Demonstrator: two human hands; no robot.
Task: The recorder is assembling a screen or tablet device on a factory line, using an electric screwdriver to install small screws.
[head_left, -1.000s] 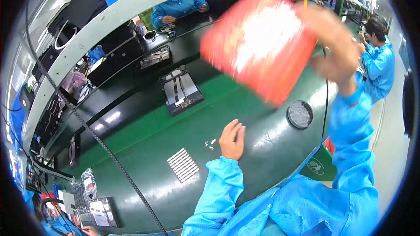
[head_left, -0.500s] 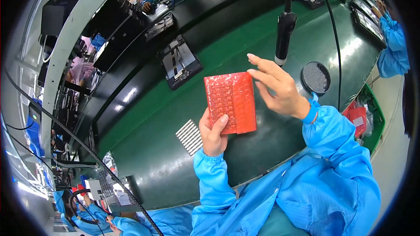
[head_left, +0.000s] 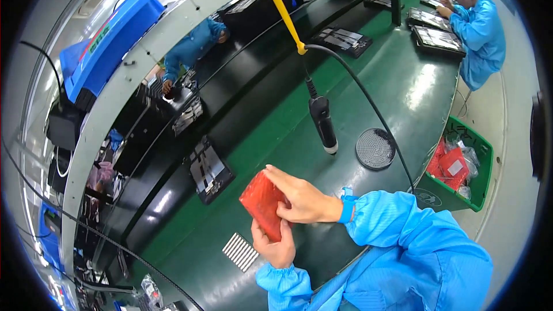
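Observation:
A red bubble-wrap pouch [head_left: 260, 200] is held tilted above the green bench. My left hand [head_left: 274, 246] grips its lower end, thumb on the near face. My right hand [head_left: 305, 197] holds the pouch's right side, with fingers along the top edge and thumb against the face. Whatever the pouch may contain is hidden. On the bench just left of my left hand lies a flat piece with white and dark stripes [head_left: 240, 251]. A blue band [head_left: 347, 205] circles my right wrist.
A black electric screwdriver [head_left: 322, 121] hangs beyond my hands, beside a round dark tray [head_left: 375, 148] of small parts. A flat device [head_left: 208, 170] rests at the far left. At the right, a green bin [head_left: 481, 181] holds red pouches and clear plastic. A co-worker [head_left: 478, 29] sits at the far right.
My right hand, apart from the pouch before, has come onto its right side. The pouch has tilted and turned. The view has shifted, bringing the green bin and co-worker further into sight.

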